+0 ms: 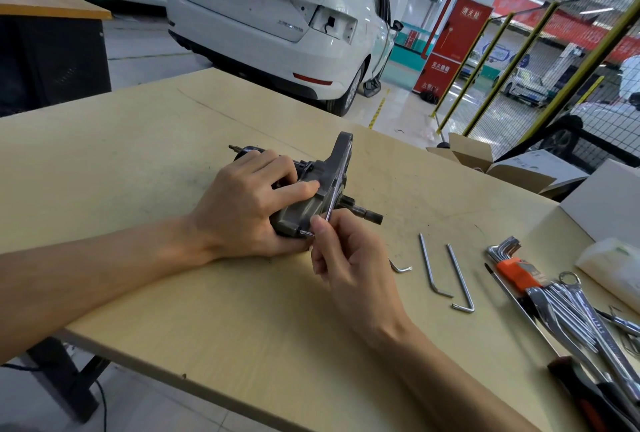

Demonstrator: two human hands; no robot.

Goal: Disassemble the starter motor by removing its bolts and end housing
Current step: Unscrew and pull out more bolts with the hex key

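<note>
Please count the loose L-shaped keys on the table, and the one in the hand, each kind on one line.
Loose L-shaped keys on the table: 3
L-shaped key held by the right hand: 1
Total: 4

- Our left hand covers most of the motor body, so we cannot tell the bolts there.
- Our right hand hides part of the hex key it pinches; where its tip seats is too small to tell.
- The wrenches run off the right edge.
- The box is cut off at the right.
- The car is cut off at the top.
</note>
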